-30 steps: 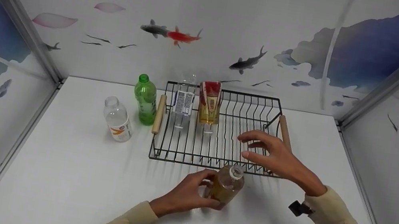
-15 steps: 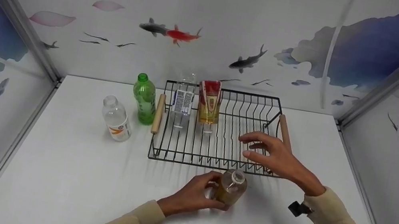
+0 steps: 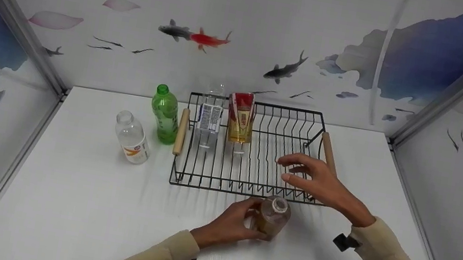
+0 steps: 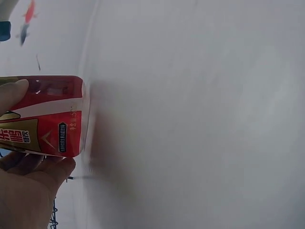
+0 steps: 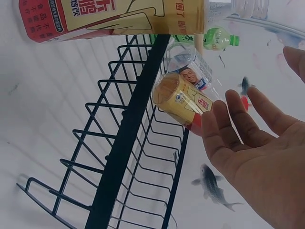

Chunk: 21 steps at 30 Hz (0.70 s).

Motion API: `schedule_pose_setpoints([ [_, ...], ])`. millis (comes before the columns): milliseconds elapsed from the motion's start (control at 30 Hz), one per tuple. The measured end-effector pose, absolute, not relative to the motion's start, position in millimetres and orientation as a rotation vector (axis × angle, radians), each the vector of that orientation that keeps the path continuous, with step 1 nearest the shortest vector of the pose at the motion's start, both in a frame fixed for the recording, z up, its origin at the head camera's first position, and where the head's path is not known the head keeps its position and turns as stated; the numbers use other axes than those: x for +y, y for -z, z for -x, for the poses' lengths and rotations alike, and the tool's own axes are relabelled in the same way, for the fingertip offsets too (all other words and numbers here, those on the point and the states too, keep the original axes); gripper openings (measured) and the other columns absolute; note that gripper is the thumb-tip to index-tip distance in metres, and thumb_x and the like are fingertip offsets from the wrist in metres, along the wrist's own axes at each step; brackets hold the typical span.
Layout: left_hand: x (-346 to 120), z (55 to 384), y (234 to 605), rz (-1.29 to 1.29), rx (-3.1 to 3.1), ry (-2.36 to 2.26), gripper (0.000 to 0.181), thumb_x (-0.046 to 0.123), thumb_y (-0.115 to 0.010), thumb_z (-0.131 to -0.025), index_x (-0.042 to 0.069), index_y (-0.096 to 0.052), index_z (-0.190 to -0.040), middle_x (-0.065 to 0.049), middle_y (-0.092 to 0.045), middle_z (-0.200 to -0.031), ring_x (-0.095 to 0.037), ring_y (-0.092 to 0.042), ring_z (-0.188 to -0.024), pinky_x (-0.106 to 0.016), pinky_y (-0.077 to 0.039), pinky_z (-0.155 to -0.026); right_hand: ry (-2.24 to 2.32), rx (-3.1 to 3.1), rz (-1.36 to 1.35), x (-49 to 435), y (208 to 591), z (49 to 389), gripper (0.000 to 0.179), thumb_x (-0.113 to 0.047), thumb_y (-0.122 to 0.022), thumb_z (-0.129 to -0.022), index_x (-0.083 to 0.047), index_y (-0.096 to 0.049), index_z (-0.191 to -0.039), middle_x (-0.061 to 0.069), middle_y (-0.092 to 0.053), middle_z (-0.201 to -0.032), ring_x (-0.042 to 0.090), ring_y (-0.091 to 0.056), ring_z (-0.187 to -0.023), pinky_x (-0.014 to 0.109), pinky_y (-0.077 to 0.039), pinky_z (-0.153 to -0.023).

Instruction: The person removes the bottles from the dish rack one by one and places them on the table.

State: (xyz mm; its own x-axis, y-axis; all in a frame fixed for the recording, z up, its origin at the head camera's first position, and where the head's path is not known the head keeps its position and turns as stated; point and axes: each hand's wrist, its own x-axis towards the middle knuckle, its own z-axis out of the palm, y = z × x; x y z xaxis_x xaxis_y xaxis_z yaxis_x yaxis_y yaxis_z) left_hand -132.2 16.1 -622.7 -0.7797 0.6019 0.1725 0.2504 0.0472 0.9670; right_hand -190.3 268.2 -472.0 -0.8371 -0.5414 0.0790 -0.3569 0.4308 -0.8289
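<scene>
My left hand (image 3: pixel 235 222) grips an uncapped plastic bottle (image 3: pixel 274 217) with a red and gold label, just in front of the black wire rack (image 3: pixel 221 190). In the left wrist view the label (image 4: pixel 43 117) shows between thumb and fingers, the bottle's base close over the white table (image 4: pixel 190 119). Over the rack's right part my right hand (image 3: pixel 315 177) hovers with loosely bent fingers and nothing in them. Inside the rack lean a clear bottle (image 3: pixel 209 119) and another red and gold bottle (image 3: pixel 240 120); both also appear in the right wrist view.
Left of the rack stand a green bottle (image 3: pixel 166 116) and a clear bottle (image 3: pixel 133 139) with an orange and white label. The rack has wooden handles (image 3: pixel 182 131) at its sides. White printed wall panels (image 3: pixel 250 20) enclose the table at the back and sides.
My left hand has shifted slightly to the right with the bottle, which now stands more upright. The right hand stays nearly still over the rack.
</scene>
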Motion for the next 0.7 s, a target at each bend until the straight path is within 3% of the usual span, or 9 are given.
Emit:
schedule_pose_setpoints([
  [300,23,135,624,-0.896,2.075,-1.753,0.08,0.016,-0.095,-0.09,0.018,-0.051,-0.158,0.007,-0.062,-0.15,-0.011,-0.056,-0.141,-0.037,-0.044,-0.124,1.394,2.504,0.77,268,476,196,0.04,-0.015,-0.072,-0.109,-0.004,-0.067,-0.146,0.014,-0.068,-0.146,0.036,-0.063,-0.137,0.051,-0.053,-0.115],
  [467,19,131,623,-0.873,2.161,-1.665,0.086,0.025,-0.095,-0.091,0.02,-0.046,-0.161,0.006,-0.055,-0.157,-0.014,-0.048,-0.15,-0.043,-0.037,-0.129,1.4,2.514,0.772,268,477,199,0.04,-0.016,-0.072,-0.108,-0.004,-0.067,-0.146,0.014,-0.068,-0.145,0.037,-0.064,-0.136,0.043,-0.055,-0.113],
  [700,2,122,615,-0.811,2.294,-1.551,0.096,0.036,-0.094,-0.09,0.007,-0.042,-0.165,-0.011,-0.048,-0.165,-0.028,-0.044,-0.155,-0.05,-0.038,-0.128,1.396,2.526,0.724,272,478,203,0.042,-0.018,-0.072,-0.109,-0.004,-0.066,-0.148,0.014,-0.067,-0.147,0.04,-0.063,-0.138,0.044,-0.055,-0.114],
])
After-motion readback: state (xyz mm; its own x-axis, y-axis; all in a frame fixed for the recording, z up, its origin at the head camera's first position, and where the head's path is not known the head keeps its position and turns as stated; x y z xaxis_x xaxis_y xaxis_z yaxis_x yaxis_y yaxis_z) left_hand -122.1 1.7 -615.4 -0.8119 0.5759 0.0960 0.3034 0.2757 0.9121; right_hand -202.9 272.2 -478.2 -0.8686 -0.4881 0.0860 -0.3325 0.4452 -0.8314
